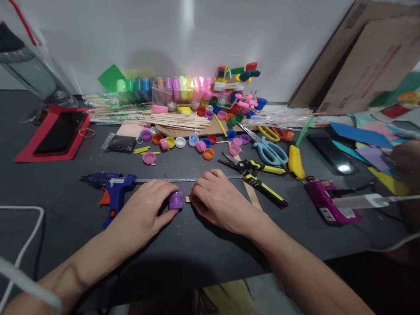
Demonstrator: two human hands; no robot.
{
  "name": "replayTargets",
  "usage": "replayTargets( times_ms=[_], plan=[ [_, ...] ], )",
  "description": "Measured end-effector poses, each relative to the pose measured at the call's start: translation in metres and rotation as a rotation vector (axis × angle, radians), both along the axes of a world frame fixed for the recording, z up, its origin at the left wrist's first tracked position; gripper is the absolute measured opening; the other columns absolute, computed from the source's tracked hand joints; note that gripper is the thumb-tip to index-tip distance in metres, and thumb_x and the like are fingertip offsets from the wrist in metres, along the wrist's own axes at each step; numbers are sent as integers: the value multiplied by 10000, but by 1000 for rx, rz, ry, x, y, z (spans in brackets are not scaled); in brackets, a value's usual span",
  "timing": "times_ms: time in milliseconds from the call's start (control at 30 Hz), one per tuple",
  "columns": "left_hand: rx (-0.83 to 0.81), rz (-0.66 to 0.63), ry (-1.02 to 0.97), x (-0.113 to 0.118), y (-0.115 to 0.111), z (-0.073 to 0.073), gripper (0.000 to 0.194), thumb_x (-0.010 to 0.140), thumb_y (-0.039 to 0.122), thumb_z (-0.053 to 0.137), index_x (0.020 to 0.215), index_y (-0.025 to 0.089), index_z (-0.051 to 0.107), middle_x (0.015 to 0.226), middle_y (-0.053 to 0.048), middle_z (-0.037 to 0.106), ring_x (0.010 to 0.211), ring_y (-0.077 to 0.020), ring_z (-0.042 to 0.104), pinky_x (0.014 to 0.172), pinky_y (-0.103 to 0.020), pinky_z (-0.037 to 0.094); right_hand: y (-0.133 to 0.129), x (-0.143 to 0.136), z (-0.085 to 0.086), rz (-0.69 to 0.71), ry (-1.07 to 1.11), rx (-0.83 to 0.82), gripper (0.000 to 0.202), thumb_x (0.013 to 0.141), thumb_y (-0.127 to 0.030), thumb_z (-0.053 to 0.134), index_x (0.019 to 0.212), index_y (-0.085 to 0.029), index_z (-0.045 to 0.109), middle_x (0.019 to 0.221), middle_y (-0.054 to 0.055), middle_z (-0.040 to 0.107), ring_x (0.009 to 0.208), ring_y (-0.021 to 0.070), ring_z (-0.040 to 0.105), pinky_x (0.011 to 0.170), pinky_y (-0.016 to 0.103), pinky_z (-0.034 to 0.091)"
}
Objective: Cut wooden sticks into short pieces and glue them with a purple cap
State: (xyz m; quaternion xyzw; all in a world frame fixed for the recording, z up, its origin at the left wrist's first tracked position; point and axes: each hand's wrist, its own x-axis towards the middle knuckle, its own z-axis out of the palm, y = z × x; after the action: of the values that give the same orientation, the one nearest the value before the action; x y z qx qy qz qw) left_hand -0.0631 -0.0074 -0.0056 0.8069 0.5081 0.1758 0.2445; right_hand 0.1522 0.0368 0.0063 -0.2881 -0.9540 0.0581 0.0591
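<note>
Between the thumb and fingers of my left hand (149,203) is a small purple piece (176,200) that looks like stacked bottle caps. Just to its right, my right hand (216,197) is closed around a small wooden stick (188,199); only its pale end shows, pointing at the purple piece with a narrow gap. Behind my left wrist lies a blue glue gun (117,188) with an orange trigger. A clear glue stick (177,180) runs from its back, behind both hands. Pliers (259,177) with yellow and black handles rest open beyond my right hand.
Loose bottle caps (180,142), wooden sticks (180,120) and clay tubs (177,87) lie along the wall. Blue-handled scissors (271,152), a yellow cutter (295,162) and a purple power box (328,201) are on the right. A phone (61,132) lies at left; a blurred person's hand (407,159) shows far right.
</note>
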Motion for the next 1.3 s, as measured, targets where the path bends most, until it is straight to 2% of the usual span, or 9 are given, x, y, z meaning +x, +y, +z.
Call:
replayTargets(
  times_ms=[333,467,667,833,933,1100,1300],
  plan=[
    [20,11,0,0,0,0,184,928,257,565,1103,203,567,1102,-71,641,1033,-243,561,914,-407,457,0,-1,-8,-3,33,77,243,979,-164,461,818,-161,642,809,79,641,787,214,458,768,369,311],
    [-1,18,-16,1,0,1,164,928,238,554,1088,203,563,1081,-69,637,1005,-236,564,891,-399,461,0,1,-7,-6,80,64,241,986,-164,443,858,-153,647,801,72,653,785,208,476,804,362,333],
    [-10,17,-28,1,-1,3,159,933,241,538,1085,204,564,1063,-75,639,996,-248,561,877,-409,460,0,2,-10,3,160,29,210,978,-174,474,844,-164,636,757,53,630,762,200,471,768,343,334],
    [-1,37,-96,2,-1,4,177,911,209,562,1087,216,563,1074,-60,637,1010,-231,574,889,-391,465,-1,1,-6,1,236,-32,185,983,-200,488,894,-159,644,772,54,650,765,193,500,750,328,371],
    [-33,56,-168,2,-3,6,223,898,178,571,1114,230,549,1080,-33,636,996,-197,595,869,-343,474,-4,1,-1,-30,326,-139,164,981,-211,511,917,-162,654,798,51,674,753,177,536,711,299,407],
    [-17,70,-274,3,-6,9,279,891,171,604,1146,265,538,1121,-2,629,1017,-158,604,870,-277,474,-7,3,7,-206,564,-468,103,942,-227,597,999,-197,678,843,12,699,735,132,602,667,240,440],
    [48,50,-284,5,-6,8,290,880,162,629,1138,265,543,1129,-1,633,1040,-146,603,904,-260,472,-7,5,12,-278,651,-700,76,906,-217,611,902,-192,683,711,-31,646,601,103,562,575,221,427]
  ],
)
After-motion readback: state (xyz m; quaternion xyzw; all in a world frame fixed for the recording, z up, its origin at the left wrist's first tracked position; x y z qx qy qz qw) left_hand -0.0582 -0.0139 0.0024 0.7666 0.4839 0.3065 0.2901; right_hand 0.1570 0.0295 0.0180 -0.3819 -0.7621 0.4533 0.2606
